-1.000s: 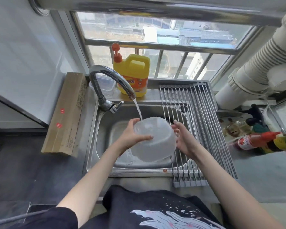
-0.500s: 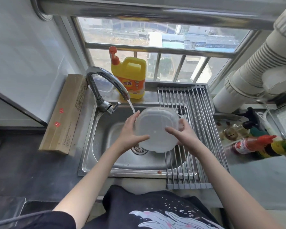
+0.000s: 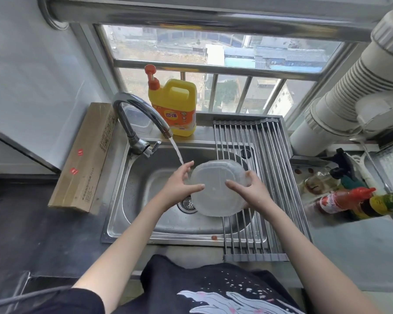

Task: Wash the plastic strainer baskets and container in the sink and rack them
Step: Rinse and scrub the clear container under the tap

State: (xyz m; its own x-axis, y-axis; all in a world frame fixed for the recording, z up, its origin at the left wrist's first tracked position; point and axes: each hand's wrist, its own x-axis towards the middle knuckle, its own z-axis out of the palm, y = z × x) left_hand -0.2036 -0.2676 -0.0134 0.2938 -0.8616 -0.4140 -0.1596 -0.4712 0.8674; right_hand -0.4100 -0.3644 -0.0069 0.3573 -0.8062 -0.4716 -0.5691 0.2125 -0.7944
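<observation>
We rinse container (image 3: 218, 189), left hand (image 3: 179, 184) and right hand (image 3: 250, 191) fingers clasping sides; rack (image 3: 270, 177) just right, likely next.

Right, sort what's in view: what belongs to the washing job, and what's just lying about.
In use:
plastic container, held by left hand and right hand
running tap
sink
drying rack
dish soap jug

Lying about:
cardboard box
sauce bottles
white duct

1 plastic container (image 3: 218, 189), 2 hands, 1 faucet (image 3: 138, 118), 1 detergent jug (image 3: 175, 105), 1 roll-up rack (image 3: 266, 177), 1 cardboard box (image 3: 84, 157)
</observation>
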